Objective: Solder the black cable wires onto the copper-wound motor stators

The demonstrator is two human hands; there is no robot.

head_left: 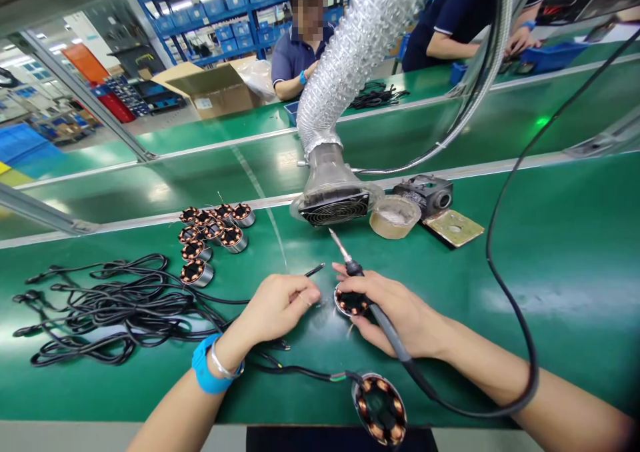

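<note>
My left hand is closed in a pinch round a black cable, whose stripped end sticks out past the fingers. A soldering iron lies in my right hand, its metal tip pointing up and away from me. The same hand's fingers also curl round a motor stator with copper windings, resting on the bench. Nearer to me, at the bench's front edge, lies another stator, with a black cable joined to it by coloured wires.
Several stators and a heap of coiled black cables lie at left. Ahead hangs a fume extractor nozzle, beside a round pot and an iron stand. Two people sit or stand across the bench.
</note>
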